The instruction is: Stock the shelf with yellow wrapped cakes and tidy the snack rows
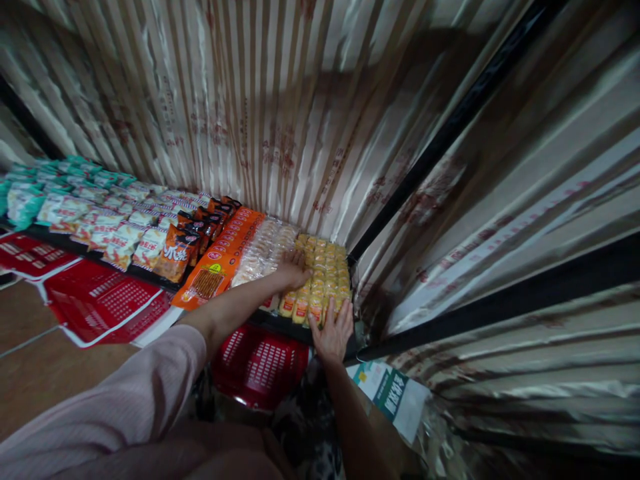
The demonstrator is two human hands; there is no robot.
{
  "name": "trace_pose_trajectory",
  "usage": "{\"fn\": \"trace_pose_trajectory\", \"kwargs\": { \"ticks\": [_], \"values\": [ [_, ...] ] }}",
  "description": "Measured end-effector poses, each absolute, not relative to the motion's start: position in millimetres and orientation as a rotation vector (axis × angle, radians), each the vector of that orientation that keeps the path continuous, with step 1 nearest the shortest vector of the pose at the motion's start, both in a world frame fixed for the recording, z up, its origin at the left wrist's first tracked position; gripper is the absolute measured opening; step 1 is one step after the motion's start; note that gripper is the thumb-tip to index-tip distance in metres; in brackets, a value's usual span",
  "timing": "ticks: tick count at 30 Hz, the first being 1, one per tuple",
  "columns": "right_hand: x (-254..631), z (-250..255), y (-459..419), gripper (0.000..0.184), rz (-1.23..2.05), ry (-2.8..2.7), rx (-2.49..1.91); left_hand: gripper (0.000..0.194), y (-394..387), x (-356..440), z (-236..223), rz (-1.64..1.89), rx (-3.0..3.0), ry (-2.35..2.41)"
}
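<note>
My left hand reaches across a low shelf and rests on rows of small yellow snack packets, fingers spread flat near the clear-wrapped biscuit packs. My right hand presses with spread fingers on the front row of the yellow packets at the shelf's front edge. Neither hand grips anything that I can make out. An orange snack bag lies just left of the biscuits.
Orange, white and green snack bags fill the shelf to the left. A red plastic basket sits below the shelf by my knees. Red price strips hang at the left. A striped plastic curtain hangs behind and to the right.
</note>
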State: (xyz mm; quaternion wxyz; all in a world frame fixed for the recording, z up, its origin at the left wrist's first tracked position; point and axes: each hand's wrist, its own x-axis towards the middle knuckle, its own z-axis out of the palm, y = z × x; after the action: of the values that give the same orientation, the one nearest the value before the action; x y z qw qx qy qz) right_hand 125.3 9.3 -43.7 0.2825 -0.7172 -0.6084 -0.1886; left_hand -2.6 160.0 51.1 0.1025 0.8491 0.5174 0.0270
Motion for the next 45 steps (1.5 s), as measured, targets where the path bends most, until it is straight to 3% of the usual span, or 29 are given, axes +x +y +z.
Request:
{"fn": "trace_pose_trajectory", "kwargs": {
  "ticks": [3,8,14,22,33,45],
  "values": [
    [127,-43,8,0.071,-0.516,-1.613,-1.916,0.068,138,-8,58,0.205,2.564,1.495],
    [127,-40,1,0.067,-0.521,-1.568,-1.867,0.059,52,-32,31,0.757,2.769,1.201],
    [112,-51,-17,0.073,-0.398,-1.501,-1.960,0.062,-16,-53,-29,0.613,2.803,1.158],
    [98,-62,-18,0.079,-0.279,-1.487,-2.066,0.058,-8,-53,-36,0.564,2.819,1.182],
    [101,-58,-26,0.057,-0.303,-1.514,-1.880,0.054,-7,-49,-36,0.654,2.813,1.086],
    [107,-49,-21,0.059,-0.306,-1.383,-1.926,0.062,-3,-59,-36,0.798,2.655,1.249]
  ]
}}
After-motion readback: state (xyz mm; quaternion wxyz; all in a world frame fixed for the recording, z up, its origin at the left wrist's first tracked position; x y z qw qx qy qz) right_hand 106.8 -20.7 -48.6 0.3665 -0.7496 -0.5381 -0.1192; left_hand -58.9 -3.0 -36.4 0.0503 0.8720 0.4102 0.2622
